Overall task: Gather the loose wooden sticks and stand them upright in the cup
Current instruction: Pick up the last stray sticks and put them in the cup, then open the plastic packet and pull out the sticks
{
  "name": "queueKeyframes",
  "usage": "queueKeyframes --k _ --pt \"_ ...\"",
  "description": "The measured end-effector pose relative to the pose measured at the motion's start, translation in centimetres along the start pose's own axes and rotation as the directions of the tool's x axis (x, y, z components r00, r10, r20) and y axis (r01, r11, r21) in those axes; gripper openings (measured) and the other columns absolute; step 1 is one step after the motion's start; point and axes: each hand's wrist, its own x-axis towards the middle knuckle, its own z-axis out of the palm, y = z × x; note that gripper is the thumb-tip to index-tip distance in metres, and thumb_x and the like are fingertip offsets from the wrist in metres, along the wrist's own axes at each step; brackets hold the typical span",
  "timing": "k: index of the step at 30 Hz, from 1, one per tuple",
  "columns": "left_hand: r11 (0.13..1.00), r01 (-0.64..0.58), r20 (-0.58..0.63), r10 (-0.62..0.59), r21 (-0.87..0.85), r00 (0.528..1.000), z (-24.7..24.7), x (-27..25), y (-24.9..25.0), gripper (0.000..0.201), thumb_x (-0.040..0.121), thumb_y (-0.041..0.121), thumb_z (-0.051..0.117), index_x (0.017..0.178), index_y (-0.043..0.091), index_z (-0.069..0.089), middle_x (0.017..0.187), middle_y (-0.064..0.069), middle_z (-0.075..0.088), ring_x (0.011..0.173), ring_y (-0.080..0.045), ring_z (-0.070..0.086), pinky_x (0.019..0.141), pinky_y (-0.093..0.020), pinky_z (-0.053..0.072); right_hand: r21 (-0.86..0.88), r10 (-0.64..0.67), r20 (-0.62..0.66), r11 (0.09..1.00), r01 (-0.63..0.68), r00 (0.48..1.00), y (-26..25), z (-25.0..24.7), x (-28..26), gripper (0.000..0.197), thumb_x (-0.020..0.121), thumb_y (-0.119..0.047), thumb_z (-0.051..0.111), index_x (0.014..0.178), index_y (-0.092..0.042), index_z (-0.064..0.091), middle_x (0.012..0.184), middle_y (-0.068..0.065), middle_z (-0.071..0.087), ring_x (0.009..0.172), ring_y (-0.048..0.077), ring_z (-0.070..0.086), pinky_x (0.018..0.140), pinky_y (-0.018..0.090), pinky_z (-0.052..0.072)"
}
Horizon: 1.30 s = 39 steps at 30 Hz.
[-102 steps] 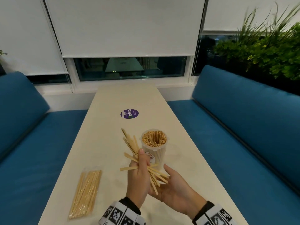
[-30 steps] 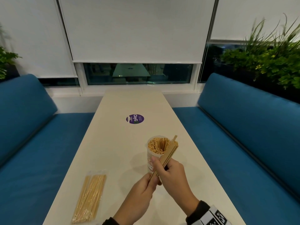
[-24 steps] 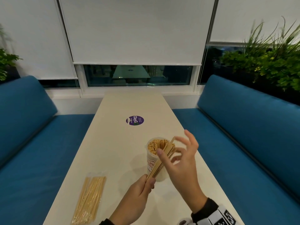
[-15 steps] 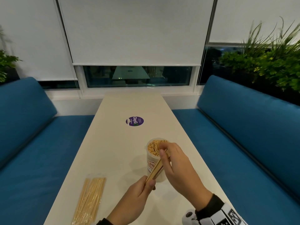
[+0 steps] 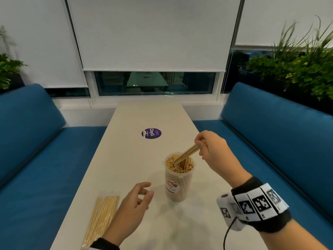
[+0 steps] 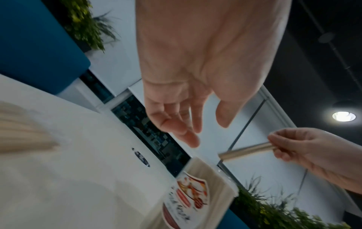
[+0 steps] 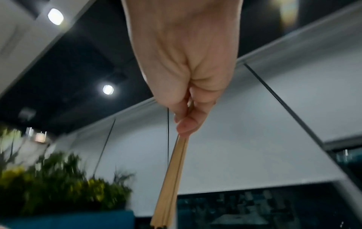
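A clear plastic cup (image 5: pixel 177 184) with a red label stands on the white table (image 5: pixel 126 159), packed with upright wooden sticks. My right hand (image 5: pixel 203 144) pinches the top end of a small bundle of sticks (image 5: pixel 187 153) that slants down with its lower end inside the cup mouth. The same bundle of sticks (image 7: pixel 172 178) hangs from my thumb and fingers in the right wrist view. My left hand (image 5: pixel 142 193) hovers empty, fingers loosely spread, left of the cup (image 6: pixel 197 199). The left hand (image 6: pixel 188 124) also shows nothing in it in the left wrist view.
A clear packet of wooden sticks (image 5: pixel 100 222) lies near the table's front left edge. A round purple sticker (image 5: pixel 151 133) sits mid-table. Blue benches (image 5: pixel 36 168) flank the table, with plants (image 5: pixel 302 69) behind the right one.
My left hand has let go of the bundle and dropped back to the left. My right hand has carried the sticks up over the cup and put their lower ends in.
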Motion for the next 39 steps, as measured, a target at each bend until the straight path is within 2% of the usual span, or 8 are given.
queueKeyframes --k 4,11,16,19,24,29,34,39 --pt "0.996 0.092 -0.007 -0.092 -0.01 0.996 -2.5 -1.1 -3.2 0.011 0.093 0.027 0.05 0.096 0.031 0.06 0.096 0.004 0.065 0.075 -0.011 0.062 0.066 -0.013 0.043 -0.253 -0.035 0.101 0.966 0.06 0.994 1.3 1.2 1.9 0.013 0.098 -0.008 0.039 0.099 -0.01 0.052 0.095 0.0 0.049 0.076 0.015 0.049 0.055 0.015 0.034" --pt "0.964 0.266 -0.115 -0.264 0.003 0.958 -6.5 -3.6 -8.1 0.013 0.093 0.025 0.049 0.093 0.023 0.061 0.088 0.0 0.068 0.077 -0.02 0.062 0.067 -0.021 0.044 -0.387 -0.058 0.316 0.903 0.184 0.947 2.6 5.1 3.2 0.013 0.095 -0.004 0.044 0.105 -0.009 0.05 0.099 0.004 0.049 0.078 0.015 0.042 0.055 0.016 0.027" --pt "0.94 0.328 -0.222 -0.302 0.095 0.927 -7.1 -4.7 -11.0 0.007 0.087 0.017 0.06 0.086 0.014 0.066 0.085 -0.005 0.07 0.079 -0.022 0.062 0.061 -0.001 0.043 -0.452 -0.052 0.438 0.85 0.27 0.897 4.2 8.3 2.9 0.036 0.1 -0.032 0.037 0.129 -0.013 0.046 0.134 0.009 0.047 0.12 0.025 0.041 0.099 0.034 0.035" --pt "0.902 0.371 -0.204 -0.329 0.219 0.922 -7.1 -4.1 -12.3 0.006 0.088 0.018 0.059 0.084 0.02 0.062 0.097 -0.006 0.067 0.086 -0.018 0.06 0.067 -0.013 0.045 -0.321 -0.024 0.447 0.929 0.186 0.894 4.9 9.4 2.2 0.054 0.098 -0.047 0.027 0.141 -0.015 0.032 0.153 0.005 0.029 0.141 0.023 0.021 0.115 0.039 0.018" --pt "0.791 0.492 -0.301 -0.4 0.363 0.865 -5.9 -2.0 -13.0 0.027 0.09 0.035 0.052 0.114 0.023 0.056 0.126 -0.008 0.049 0.113 -0.025 0.048 0.099 -0.037 0.038 -0.366 0.005 0.523 0.904 0.22 0.852 5.2 9.4 2.2 0.053 0.1 -0.043 0.017 0.147 -0.018 0.019 0.159 0.005 0.008 0.146 0.025 -0.002 0.117 0.047 -0.002" --pt "0.73 0.537 -0.308 -0.442 0.422 0.843 -4.5 0.0 -11.6 0.052 0.089 0.045 0.048 0.131 0.016 0.039 0.13 -0.008 0.042 0.117 -0.026 0.043 0.098 -0.038 0.038 -0.432 0.071 0.542 0.878 0.206 0.838 4.7 9.7 2.4 0.071 0.09 -0.062 0.005 0.149 -0.022 0.012 0.16 0.002 -0.003 0.145 0.024 -0.016 0.111 0.054 -0.018" --pt "0.718 0.564 -0.278 -0.491 0.407 0.826 -4.2 1.0 -10.6 0.062 0.086 0.031 0.062 0.134 0.011 0.03 0.13 -0.013 0.038 0.119 -0.028 0.042 0.098 -0.037 0.04 -0.47 0.03 0.551 0.837 0.281 0.834 5.0 9.6 2.3 0.121 0.051 -0.086 -0.022 0.148 -0.021 0.01 0.159 0.004 -0.002 0.145 0.025 -0.014 0.111 0.054 -0.017" --pt "0.751 0.603 -0.172 -0.579 0.269 0.797 -5.2 0.7 -9.8 0.063 0.081 0.014 0.068 0.133 0.003 0.033 0.132 -0.016 0.048 0.118 -0.028 0.049 0.095 -0.032 0.042 -0.424 -0.012 0.486 0.871 0.247 0.874 4.9 9.5 1.5 0.098 0.069 -0.082 -0.001 0.148 -0.026 0.01 0.16 0.003 -0.002 0.145 0.026 -0.014 0.112 0.052 -0.014"
